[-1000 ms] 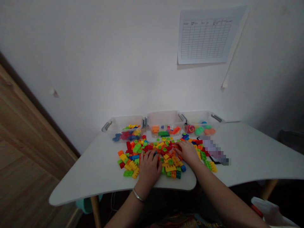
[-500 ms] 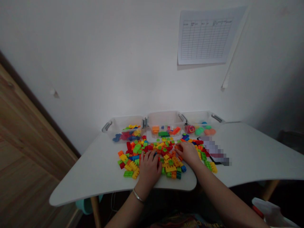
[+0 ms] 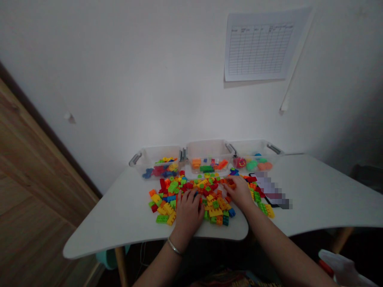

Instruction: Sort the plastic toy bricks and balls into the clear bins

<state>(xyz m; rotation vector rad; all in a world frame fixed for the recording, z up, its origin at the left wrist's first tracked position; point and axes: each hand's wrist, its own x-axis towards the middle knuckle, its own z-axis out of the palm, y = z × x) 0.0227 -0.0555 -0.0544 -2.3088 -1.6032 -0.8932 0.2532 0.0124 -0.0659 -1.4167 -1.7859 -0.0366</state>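
A loose pile of toy building bricks [image 3: 215, 212] in red, yellow, green, orange and blue covers the middle of the white table [image 3: 101, 227]. My left hand [image 3: 189, 207] lies palm down over the near side of the pile, its fingers apart and resting on bricks. Whatever is under its palm is hidden. At the right of the pile, my right hand [image 3: 241, 193] has its thumb and fingers closed around an orange brick [image 3: 231, 183]. Other bricks lie close around both hands.
Behind the pile stand three clear plastic boxes: the left box [image 3: 161, 152] and middle box [image 3: 209, 149] hold bricks and coloured pieces, the right box [image 3: 249, 147] round coloured pieces. A dark-edged flat object [image 3: 266, 187], partly blurred out, lies right. A printed sheet [image 3: 259, 48] hangs on the wall.
My right hand has shifted slightly up and away from the pile, with the orange brick now showing between its fingers. A pale gap shows among the bricks beside it. My left hand stays put.
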